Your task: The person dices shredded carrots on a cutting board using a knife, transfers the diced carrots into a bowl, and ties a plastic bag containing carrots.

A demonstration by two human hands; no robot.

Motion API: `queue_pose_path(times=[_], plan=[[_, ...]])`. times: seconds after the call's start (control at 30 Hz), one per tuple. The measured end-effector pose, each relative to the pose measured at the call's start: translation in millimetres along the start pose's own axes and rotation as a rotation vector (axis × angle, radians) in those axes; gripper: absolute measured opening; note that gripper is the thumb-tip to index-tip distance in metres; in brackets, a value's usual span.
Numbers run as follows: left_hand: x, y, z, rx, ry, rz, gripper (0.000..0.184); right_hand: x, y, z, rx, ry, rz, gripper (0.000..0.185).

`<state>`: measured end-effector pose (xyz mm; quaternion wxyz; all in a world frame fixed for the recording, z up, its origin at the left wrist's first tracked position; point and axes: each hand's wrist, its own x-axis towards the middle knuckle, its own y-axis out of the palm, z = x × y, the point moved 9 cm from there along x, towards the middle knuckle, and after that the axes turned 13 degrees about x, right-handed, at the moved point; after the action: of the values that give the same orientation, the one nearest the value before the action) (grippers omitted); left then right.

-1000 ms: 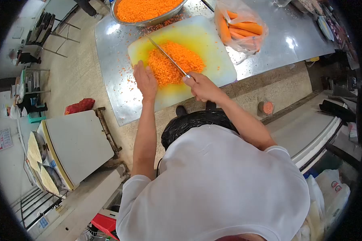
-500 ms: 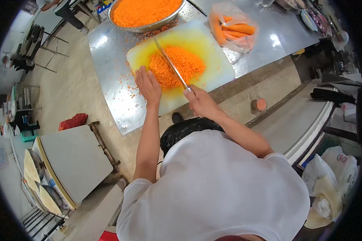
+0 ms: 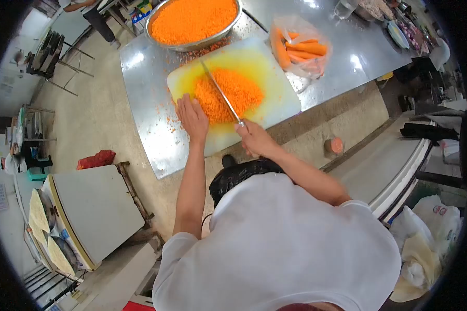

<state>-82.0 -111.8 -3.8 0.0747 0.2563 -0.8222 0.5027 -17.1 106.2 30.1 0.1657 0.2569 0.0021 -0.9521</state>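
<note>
My right hand (image 3: 255, 137) is closed round the handle of a knife (image 3: 221, 94), whose blade lies across a heap of finely chopped carrot (image 3: 241, 93). The heap rests on a white cutting board (image 3: 283, 93) stained yellow. At the heap's left edge, my left hand (image 3: 193, 118) lies flat with its fingers stretched out, holding nothing. Behind the board stands a metal bowl (image 3: 227, 35) full of chopped carrot (image 3: 192, 20). A clear plastic bag (image 3: 316, 67) of whole carrots (image 3: 305, 49) is to the right of the board.
The metal table (image 3: 150, 119) has carrot bits scattered on it. At the far left another person (image 3: 96, 20) stands by a table. A red sack (image 3: 96, 159) lies on the floor near a white-topped cabinet (image 3: 98, 207). A round container (image 3: 334, 145) is below the table's front edge.
The view has shifted, and more of the other person now shows at upper left. The knife blade sits slightly differently over the heap. Both hands keep nearly the same pose.
</note>
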Motion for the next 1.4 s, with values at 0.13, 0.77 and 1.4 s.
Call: queue_pose_path(times=[0.13,0.77,1.4], plan=[[7,18,-14,0.169,0.006,-0.061,0.054,-4,-27,20,0.028,0.020,0.061,0.039],[5,6,-204,-0.126,0.482,0.232,0.061,-11,-73,32,0.630,-0.060,0.222,0.046],[0,-6,-143,-2.174,-0.486,0.637,0.083,-28,-82,-68,1.065,0.149,0.594,0.034]])
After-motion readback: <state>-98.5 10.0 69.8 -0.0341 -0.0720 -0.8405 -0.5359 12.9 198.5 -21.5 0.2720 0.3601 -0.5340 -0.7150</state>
